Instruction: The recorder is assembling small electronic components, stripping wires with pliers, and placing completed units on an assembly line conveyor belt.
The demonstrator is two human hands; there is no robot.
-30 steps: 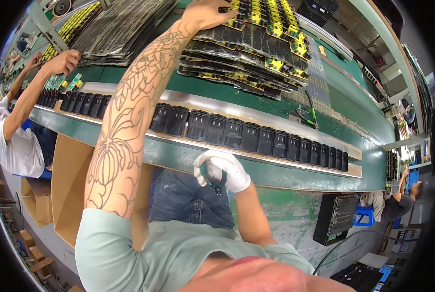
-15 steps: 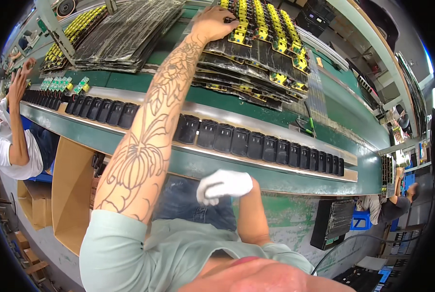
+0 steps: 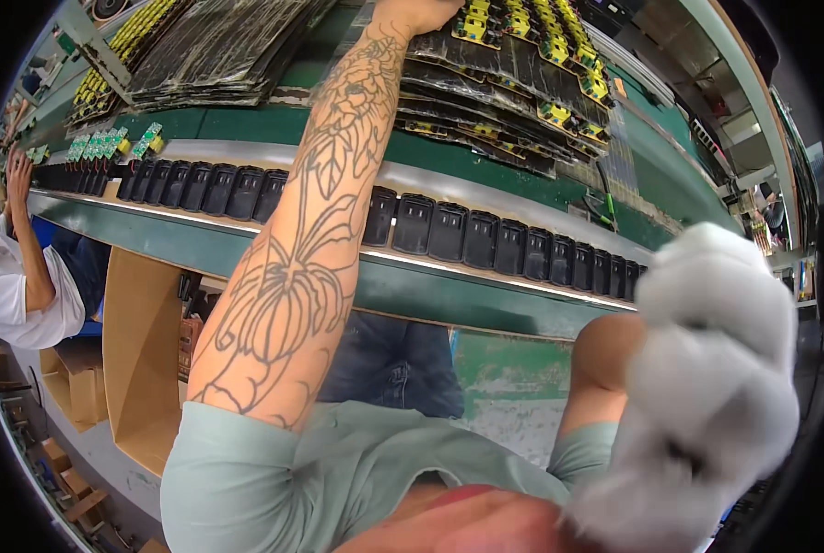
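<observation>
My bare left hand (image 3: 416, 13) reaches over the tattooed forearm's far end to the top edge of the picture. It is beside the stacked black sheets (image 3: 485, 69), which carry rows of boards with yellow parts (image 3: 476, 23). The picture's edge cuts off most of its fingers, so whether they hold a board is hidden. My right hand (image 3: 716, 350), in a white glove, is raised large and blurred close on the right. Its fingers look curled in, with nothing visible in them. A row of black plastic housings (image 3: 416, 224) runs along the bench's near side.
Green circuit boards (image 3: 99, 145) stand at the row's left end. Another pile of dark sheets (image 3: 227, 46) lies at the far left. Green-handled cutters (image 3: 605, 205) rest right of the stack. A cardboard box (image 3: 145, 359) stands below the bench. A co-worker (image 3: 29, 295) sits at the left.
My gloved right hand has come up from my lap to the right, close to the camera. The view has shifted, leaving my left hand partly past the top edge.
</observation>
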